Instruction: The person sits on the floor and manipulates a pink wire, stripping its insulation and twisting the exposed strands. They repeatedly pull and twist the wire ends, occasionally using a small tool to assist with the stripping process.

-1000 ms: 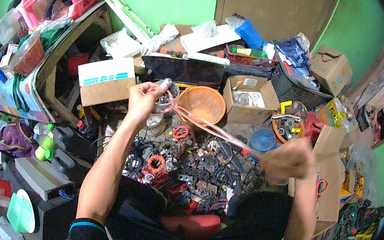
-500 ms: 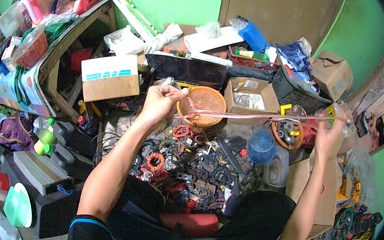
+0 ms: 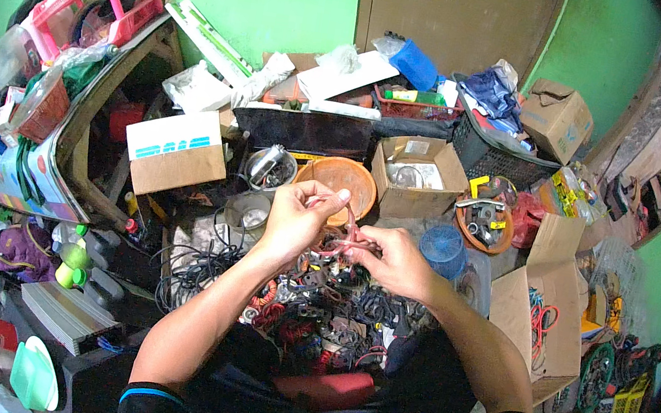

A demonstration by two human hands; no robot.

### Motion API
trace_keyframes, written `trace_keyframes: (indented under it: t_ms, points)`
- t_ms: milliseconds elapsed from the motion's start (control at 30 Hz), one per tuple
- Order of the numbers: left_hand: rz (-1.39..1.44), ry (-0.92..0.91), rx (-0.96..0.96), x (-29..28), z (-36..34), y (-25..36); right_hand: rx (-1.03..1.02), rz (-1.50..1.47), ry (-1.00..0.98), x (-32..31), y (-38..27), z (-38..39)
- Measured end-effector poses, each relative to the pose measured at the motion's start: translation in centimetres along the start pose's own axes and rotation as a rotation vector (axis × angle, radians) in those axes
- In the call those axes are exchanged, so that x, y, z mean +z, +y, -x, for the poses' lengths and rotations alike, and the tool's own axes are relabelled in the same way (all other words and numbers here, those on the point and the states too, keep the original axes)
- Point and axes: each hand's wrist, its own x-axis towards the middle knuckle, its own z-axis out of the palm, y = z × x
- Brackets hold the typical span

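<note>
Both hands [image 3: 346, 243] have drawn together, pinching pink wire [image 3: 339, 246] above scattered parts [image 3: 332, 317].

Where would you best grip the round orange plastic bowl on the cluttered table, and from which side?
Grip the orange plastic bowl by its far rim, coming from above. It sits upright with its mouth open, so the thin rim is exposed. The left hand covers its near edge, and a cardboard box crowds its right.

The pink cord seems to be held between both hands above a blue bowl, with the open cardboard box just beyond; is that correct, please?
Not quite: in the head view the bowl is orange, not blue. Both the left hand and right hand hold the pink cord, and the open cardboard box sits just beyond.
</note>
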Motion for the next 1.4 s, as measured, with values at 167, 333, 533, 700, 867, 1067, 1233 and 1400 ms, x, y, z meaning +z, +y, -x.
trace_keyframes:
  t_ms: [167,333,533,700,867,1067,1233,1400]
  points:
    - [-0.082,0.25,0.014,-4.6,-2.6,-0.5,0.076,-0.216,0.158,-4.3,3.8,0.1]
    - [-0.062,0.457,0.061,-13.5,-4.5,-1.8,0.367,-0.408,0.901,-13.6,10.6,5.0]
    - [0.025,0.457,0.044,-14.2,-4.1,-1.1,0.593,-0.273,1.055,-18.8,19.6,14.9]
    - [0.093,0.302,0.023,-10.2,-2.9,-0.4,0.539,0.837,0.298,-10.7,9.3,8.5]
    - [0.244,-0.012,-0.035,-2.8,-0.7,-0.7,0.075,0.071,0.286,-2.7,1.6,2.2]
    - [0.298,0.016,-0.061,1.9,1.1,-0.4,0.133,-0.67,0.204,1.8,0.3,0.2]
    - [0.092,0.187,0.159,1.5,0.8,-2.1,0.107,-0.824,0.067,0.7,-0.8,0.1]
    - [0.007,0.153,0.216,2.1,1.0,-3.4,0.131,-0.466,0.114,1.7,-1.6,0.6]
